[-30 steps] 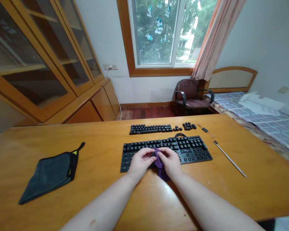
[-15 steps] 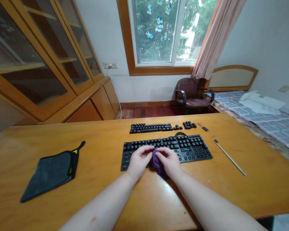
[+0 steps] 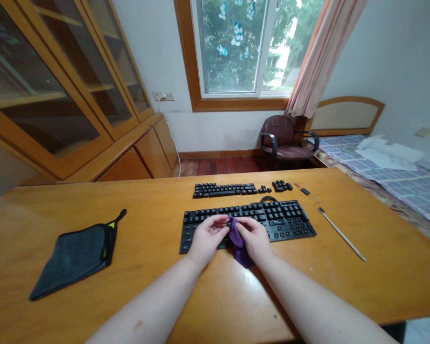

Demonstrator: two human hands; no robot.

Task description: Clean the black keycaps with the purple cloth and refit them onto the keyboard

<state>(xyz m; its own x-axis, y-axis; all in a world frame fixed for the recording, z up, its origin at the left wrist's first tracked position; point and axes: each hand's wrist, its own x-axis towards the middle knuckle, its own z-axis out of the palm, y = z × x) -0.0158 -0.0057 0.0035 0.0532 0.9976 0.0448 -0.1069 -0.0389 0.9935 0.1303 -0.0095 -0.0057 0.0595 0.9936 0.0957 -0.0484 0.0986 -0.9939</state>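
Above the front edge of a black keyboard (image 3: 290, 229), my two hands meet. My right hand (image 3: 255, 239) pinches a purple cloth (image 3: 241, 253), whose loose end hangs down toward the table. My left hand (image 3: 209, 236) has thumb and fingertips closed on a small black keycap (image 3: 230, 223), partly hidden by the fingers and the cloth. Part of the keyboard shows bare switches without caps, mostly at the front and right. Behind it lie removed keycaps (image 3: 224, 190) set out in rows, with a further group of keycaps (image 3: 280, 186) to the right.
A folded dark grey cloth (image 3: 75, 253) with a black and yellow edge lies on the left of the wooden table (image 3: 136, 296). To the right are a thin stick-like brush (image 3: 342, 234) and a wire keycap puller (image 3: 305, 191). Beyond stand a chair (image 3: 279, 136) and a bed.
The purple cloth has shifted slightly in my right fingers, uncovering more of the small black piece at my left fingertips. Both hands stay at nearly the same place.
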